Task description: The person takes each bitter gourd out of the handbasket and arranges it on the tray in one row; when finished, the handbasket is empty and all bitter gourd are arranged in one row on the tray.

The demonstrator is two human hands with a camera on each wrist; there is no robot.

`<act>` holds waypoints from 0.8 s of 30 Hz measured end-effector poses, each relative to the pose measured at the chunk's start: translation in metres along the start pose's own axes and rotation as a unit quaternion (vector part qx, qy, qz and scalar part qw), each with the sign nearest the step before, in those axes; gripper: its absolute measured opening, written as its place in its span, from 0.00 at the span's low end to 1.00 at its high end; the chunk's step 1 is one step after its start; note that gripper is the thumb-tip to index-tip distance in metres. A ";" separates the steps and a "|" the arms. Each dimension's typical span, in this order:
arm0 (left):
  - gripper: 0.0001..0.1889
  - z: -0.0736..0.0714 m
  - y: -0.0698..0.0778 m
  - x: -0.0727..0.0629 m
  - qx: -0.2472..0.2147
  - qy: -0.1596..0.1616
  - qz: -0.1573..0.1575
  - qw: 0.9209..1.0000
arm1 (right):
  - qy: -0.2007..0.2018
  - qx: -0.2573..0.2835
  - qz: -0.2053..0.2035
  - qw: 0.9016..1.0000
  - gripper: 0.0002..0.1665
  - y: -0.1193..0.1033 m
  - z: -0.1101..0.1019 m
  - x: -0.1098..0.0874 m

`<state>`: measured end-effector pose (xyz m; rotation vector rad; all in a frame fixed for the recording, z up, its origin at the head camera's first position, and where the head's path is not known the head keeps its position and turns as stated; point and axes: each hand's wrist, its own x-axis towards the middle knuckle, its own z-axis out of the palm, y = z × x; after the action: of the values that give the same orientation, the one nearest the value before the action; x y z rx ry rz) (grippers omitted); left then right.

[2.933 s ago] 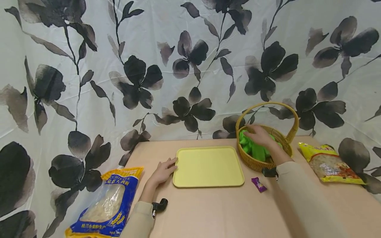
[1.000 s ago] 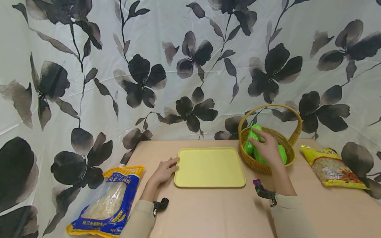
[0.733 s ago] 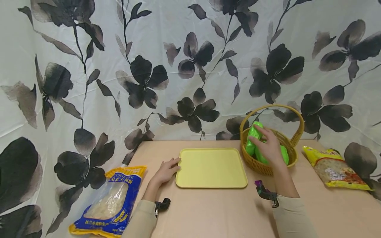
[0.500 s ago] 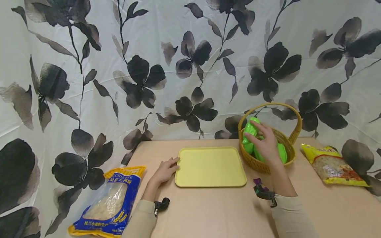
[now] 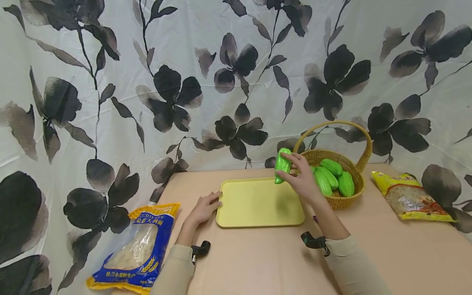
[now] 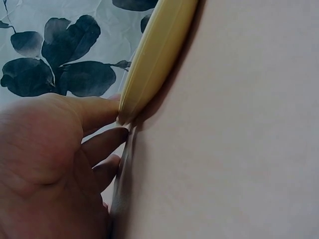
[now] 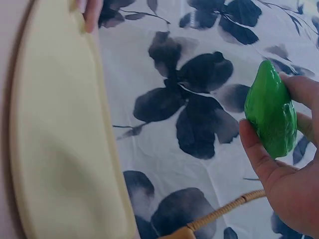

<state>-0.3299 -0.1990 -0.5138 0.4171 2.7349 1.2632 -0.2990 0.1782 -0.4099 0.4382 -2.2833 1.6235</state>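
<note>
My right hand pinches a glossy green papaya-shaped fruit between thumb and fingers, in the air over the upper right corner of the yellow tray. In the right wrist view this fruit is ribbed, with its pointed end up. My left hand rests at the tray's left edge, and the left wrist view shows its fingertips against the rim. Right of the tray stands a wicker basket with an arched handle, holding several more green fruits.
A blue and yellow bag of pasta lies at the left. Far right lies a yellow food packet. A small purple wrapped piece is mostly hidden behind my right forearm. Floral cloth hangs behind the table.
My right hand has reached into the basket, taken one green fruit, lifted it out and carried it left over the tray. My left hand has stayed at the tray's edge.
</note>
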 end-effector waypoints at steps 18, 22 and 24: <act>0.26 0.000 0.002 0.005 -0.001 0.003 0.002 1.000 | -0.088 -0.020 0.034 0.995 0.44 0.032 0.055 -0.001; 0.26 0.001 0.000 0.003 -0.018 0.004 0.002 1.000 | -0.116 -0.025 0.041 0.992 0.42 0.038 0.072 -0.002; 0.26 0.000 0.001 0.003 -0.025 0.003 0.001 1.000 | -0.128 -0.024 0.046 0.990 0.41 0.039 0.080 0.001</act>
<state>-0.3323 -0.1979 -0.5128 0.4113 2.7020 1.3329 -0.3216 0.1144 -0.4682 0.5664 -2.5595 1.6340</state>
